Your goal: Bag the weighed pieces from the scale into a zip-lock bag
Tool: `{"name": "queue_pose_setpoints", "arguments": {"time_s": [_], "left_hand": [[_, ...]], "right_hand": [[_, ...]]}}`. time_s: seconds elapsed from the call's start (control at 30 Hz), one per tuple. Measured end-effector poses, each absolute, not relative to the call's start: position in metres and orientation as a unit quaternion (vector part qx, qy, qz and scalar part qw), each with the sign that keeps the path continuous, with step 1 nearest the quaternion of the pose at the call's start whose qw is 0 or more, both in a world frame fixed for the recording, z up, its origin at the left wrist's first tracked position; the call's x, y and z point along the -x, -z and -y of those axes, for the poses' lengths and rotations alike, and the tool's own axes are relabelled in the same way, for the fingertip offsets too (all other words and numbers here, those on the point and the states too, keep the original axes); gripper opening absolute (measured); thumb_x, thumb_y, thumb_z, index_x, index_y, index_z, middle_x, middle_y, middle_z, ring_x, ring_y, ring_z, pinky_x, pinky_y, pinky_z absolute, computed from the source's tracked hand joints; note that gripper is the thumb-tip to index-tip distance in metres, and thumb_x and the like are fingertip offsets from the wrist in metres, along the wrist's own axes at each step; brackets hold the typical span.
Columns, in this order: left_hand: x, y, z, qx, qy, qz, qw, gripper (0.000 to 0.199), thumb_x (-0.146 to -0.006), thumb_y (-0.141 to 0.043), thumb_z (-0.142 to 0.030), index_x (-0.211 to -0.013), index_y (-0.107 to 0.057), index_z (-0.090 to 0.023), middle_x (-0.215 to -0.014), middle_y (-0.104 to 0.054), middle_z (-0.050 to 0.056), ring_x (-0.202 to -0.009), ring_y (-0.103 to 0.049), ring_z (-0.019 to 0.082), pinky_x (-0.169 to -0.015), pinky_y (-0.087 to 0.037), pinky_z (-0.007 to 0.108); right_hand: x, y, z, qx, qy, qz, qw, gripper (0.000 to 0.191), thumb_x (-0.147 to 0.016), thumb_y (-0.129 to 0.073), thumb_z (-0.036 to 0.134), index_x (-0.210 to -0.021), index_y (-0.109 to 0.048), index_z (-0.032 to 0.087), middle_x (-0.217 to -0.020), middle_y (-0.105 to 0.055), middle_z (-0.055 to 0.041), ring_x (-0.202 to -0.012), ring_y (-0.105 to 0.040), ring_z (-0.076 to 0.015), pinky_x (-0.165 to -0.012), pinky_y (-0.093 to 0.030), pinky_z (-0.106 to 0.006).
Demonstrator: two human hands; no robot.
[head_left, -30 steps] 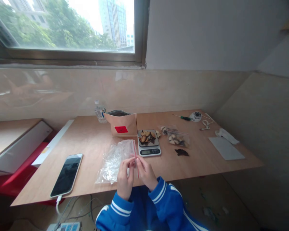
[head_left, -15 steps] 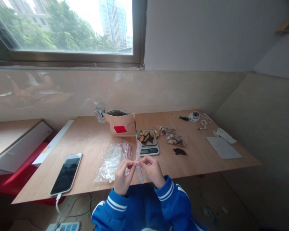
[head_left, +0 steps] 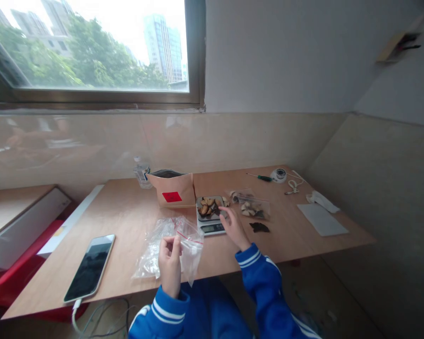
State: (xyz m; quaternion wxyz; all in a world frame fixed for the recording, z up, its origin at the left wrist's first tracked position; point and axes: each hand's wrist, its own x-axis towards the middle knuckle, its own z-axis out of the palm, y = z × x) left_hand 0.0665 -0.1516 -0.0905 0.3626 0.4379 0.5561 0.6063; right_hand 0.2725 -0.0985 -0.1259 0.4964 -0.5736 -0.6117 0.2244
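My left hand (head_left: pixel 170 263) is closed on the edge of a clear zip bag (head_left: pixel 191 254) with a red seal line, held over the front of the table. My right hand (head_left: pixel 234 227) reaches over the white kitchen scale (head_left: pixel 214 229), fingers apart at the right edge of its tray, holding nothing that I can see. Brown and dark dried pieces (head_left: pixel 209 207) are piled on the scale. A stack of clear bags (head_left: pixel 151 254) lies left of my left hand. Behind stands an open kraft pouch (head_left: pixel 173 190) with a red label.
Filled zip bags (head_left: pixel 255 208) and a dark dried piece (head_left: pixel 259 228) lie right of the scale. Further right are a screwdriver (head_left: pixel 264 178), a dome camera (head_left: pixel 278 175) and white paper (head_left: pixel 321 220). At the left are a phone (head_left: pixel 90 267) and a bottle (head_left: pixel 142 174).
My hands have separated. The right let go of the bag and moved up to the scale, its fingers opening; the left keeps the bag, which now hangs to its right. The view has shifted slightly.
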Motion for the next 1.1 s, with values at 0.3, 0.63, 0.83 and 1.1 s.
{"name": "queue_pose_setpoints", "arguments": {"time_s": [0.3, 0.63, 0.83, 1.1], "left_hand": [[-0.075, 0.113, 0.152, -0.400, -0.584, -0.567, 0.420, 0.045, -0.071, -0.057, -0.060, -0.081, -0.051, -0.017, -0.063, -0.052, -0.002, -0.060, -0.052, 0.013, -0.059, -0.045, 0.026], [-0.084, 0.135, 0.134, -0.396, -0.584, -0.553, 0.444, 0.043, -0.074, -0.055, -0.057, -0.086, -0.049, -0.016, -0.075, -0.057, 0.002, -0.070, -0.058, 0.016, -0.070, -0.049, 0.033], [-0.094, 0.132, 0.126, -0.406, -0.589, -0.533, 0.452, 0.041, -0.074, -0.056, -0.056, -0.085, -0.049, -0.017, -0.076, -0.058, 0.002, -0.073, -0.059, 0.017, -0.074, -0.049, 0.035], [-0.096, 0.143, 0.132, -0.426, -0.570, -0.543, 0.446, 0.036, -0.076, -0.055, -0.053, -0.085, -0.051, -0.018, -0.080, -0.058, 0.003, -0.077, -0.059, 0.018, -0.074, -0.048, 0.033]], "right_hand": [[-0.293, 0.153, 0.036, 0.626, -0.083, 0.733, 0.251, 0.037, -0.076, -0.056, 0.017, -0.113, -0.057, 0.021, -0.112, -0.058, -0.0094, -0.107, -0.049, -0.0261, -0.091, -0.038, -0.044], [-0.298, 0.157, 0.042, 0.613, -0.100, 0.698, 0.356, 0.018, -0.080, -0.049, 0.013, -0.088, -0.064, 0.019, -0.087, -0.055, -0.0050, -0.081, -0.057, -0.0165, -0.077, -0.046, -0.031], [-0.304, 0.158, 0.045, 0.622, -0.113, 0.671, 0.388, 0.018, -0.080, -0.050, 0.013, -0.084, -0.066, 0.018, -0.083, -0.053, -0.0045, -0.075, -0.056, -0.0164, -0.073, -0.048, -0.032], [-0.273, 0.081, 0.067, 0.515, -0.190, 0.704, 0.450, 0.018, -0.083, -0.053, 0.025, -0.092, -0.069, 0.023, -0.089, -0.060, -0.0042, -0.079, -0.057, -0.0149, -0.071, -0.047, -0.027]]}}
